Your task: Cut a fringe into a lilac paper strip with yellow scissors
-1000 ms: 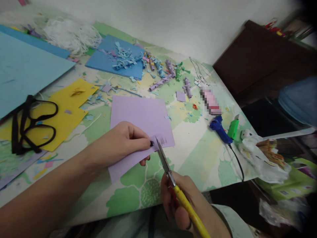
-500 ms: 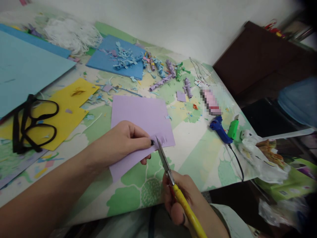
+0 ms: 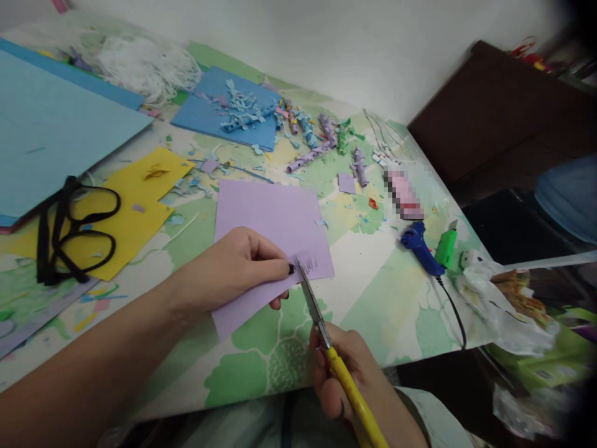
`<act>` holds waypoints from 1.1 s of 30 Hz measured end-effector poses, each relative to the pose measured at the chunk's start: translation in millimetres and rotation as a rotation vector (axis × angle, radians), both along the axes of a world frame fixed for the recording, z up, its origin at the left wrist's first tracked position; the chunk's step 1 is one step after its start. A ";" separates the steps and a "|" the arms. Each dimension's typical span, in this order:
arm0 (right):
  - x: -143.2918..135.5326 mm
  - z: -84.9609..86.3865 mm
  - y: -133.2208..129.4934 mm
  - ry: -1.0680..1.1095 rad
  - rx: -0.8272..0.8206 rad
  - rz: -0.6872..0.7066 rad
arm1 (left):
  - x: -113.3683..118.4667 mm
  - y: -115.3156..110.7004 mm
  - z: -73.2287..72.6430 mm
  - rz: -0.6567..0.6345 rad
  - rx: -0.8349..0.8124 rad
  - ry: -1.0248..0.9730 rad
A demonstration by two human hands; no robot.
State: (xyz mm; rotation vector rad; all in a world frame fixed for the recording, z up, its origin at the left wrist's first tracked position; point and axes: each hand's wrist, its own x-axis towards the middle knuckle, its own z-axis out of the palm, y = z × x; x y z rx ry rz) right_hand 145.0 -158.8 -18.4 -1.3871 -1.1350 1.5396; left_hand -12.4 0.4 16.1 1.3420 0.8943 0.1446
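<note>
My left hand [image 3: 247,267] pinches a strip of purple paper [image 3: 237,311] between thumb and fingers. Several short slits run side by side in the strip's right end. My right hand [image 3: 340,373] is closed around a pair of scissors [image 3: 311,302] with a yellow handle. The narrow-looking blades point up and away, their tips at the strip just right of my left thumb. Behind the strip lies a larger purple sheet [image 3: 270,205] on the table.
Black glasses [image 3: 77,233] lie at left by yellow paper [image 3: 140,214]. Rolled paper pieces [image 3: 329,130] and scraps sit at the back near white string [image 3: 147,65]. At right are a blue glue gun [image 3: 422,249], a green cutter [image 3: 446,247] and a plastic bag [image 3: 489,305].
The whole view has shifted a little, so things appear slightly farther right. Both hands keep their holds, and the scissors stay at the slit end of the strip.
</note>
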 end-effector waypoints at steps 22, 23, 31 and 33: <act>9.8 11.0 -6.7 -0.116 0.007 0.199 | 1.5 -0.5 0.4 -0.005 -0.013 0.018; 9.2 10.4 -6.9 -0.104 -0.007 0.190 | 1.3 -0.4 0.1 -0.007 -0.008 0.019; 4.3 2.0 -7.2 -0.034 -0.054 0.112 | 0.1 -0.5 -2.6 -0.009 0.007 0.007; 3.4 3.1 -5.6 -0.024 -0.049 0.090 | 0.1 -1.0 -2.0 0.002 0.009 0.010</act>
